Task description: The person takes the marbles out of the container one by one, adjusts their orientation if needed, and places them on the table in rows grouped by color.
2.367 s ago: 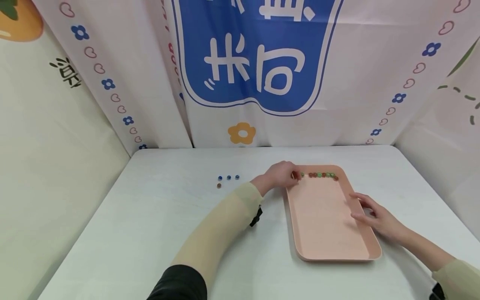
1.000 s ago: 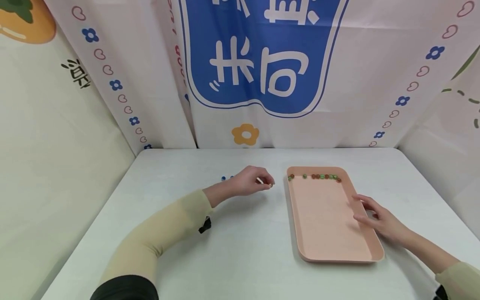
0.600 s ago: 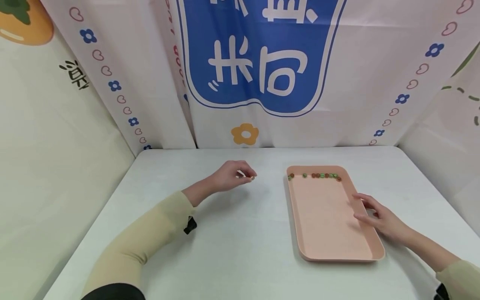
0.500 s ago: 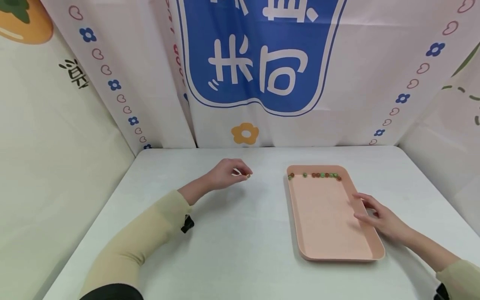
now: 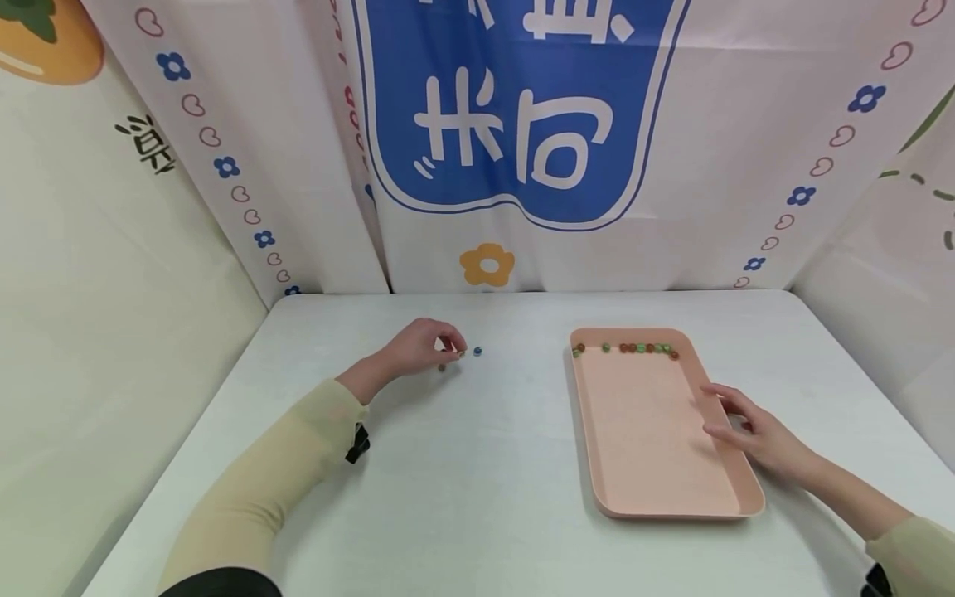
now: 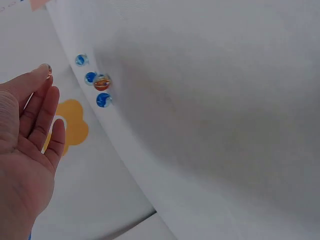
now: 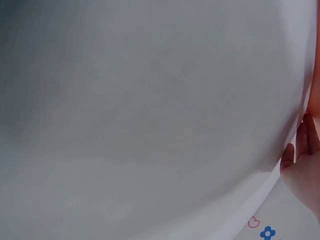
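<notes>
My left hand pinches a small marble between thumb and fingertips, just above the table; its colour is mostly hidden. Close by on the white table lie a blue marble and a brownish marble. The left wrist view shows three blue marbles, one of them a swirled blue marble, around an orange-striped marble. My right hand holds the right rim of a pink tray, thumb and a finger over its edge. Along the tray's far side sits a row of green and reddish-brown marbles.
The white table ends at a white cloth backdrop with a blue printed shape. Pale cloth walls stand at both sides. Bare tabletop separates the left-hand marbles from the tray.
My left hand was at the tray's far left corner; it has moved left, carrying a pinched marble to the loose marbles. The right hand and the tray have stayed put.
</notes>
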### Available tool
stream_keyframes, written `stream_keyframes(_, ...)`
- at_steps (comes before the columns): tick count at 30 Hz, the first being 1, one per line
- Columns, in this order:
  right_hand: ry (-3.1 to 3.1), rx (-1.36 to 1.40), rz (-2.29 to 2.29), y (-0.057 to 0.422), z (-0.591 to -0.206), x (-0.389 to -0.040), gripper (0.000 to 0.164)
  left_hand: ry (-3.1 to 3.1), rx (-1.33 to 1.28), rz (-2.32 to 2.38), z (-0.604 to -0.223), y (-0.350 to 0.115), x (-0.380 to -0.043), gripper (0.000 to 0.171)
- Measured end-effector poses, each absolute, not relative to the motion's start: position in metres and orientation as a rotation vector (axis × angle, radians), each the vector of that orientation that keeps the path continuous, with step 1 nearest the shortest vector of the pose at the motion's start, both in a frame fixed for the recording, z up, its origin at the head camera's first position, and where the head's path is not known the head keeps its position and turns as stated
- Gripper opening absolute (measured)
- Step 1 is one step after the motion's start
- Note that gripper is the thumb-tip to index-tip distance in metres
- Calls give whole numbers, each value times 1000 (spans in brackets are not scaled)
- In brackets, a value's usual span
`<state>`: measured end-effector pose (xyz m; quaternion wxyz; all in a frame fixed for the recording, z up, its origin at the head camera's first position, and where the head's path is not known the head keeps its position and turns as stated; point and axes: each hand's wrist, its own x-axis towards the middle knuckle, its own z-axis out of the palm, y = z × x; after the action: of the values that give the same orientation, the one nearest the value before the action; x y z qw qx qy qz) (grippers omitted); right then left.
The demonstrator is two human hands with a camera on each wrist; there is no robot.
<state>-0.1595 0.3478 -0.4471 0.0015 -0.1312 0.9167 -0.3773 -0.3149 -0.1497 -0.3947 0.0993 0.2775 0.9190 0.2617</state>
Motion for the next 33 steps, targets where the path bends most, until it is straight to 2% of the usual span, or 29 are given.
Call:
stream_keyframes(6,2865,-390,-1184,348,-447,-159,60,2757,820,668,-406,-152,-319,9)
stream_keyframes(33,2896,-411,-1179,350,-450,-161,60,2735,820,609,-422,-150,-322,12)
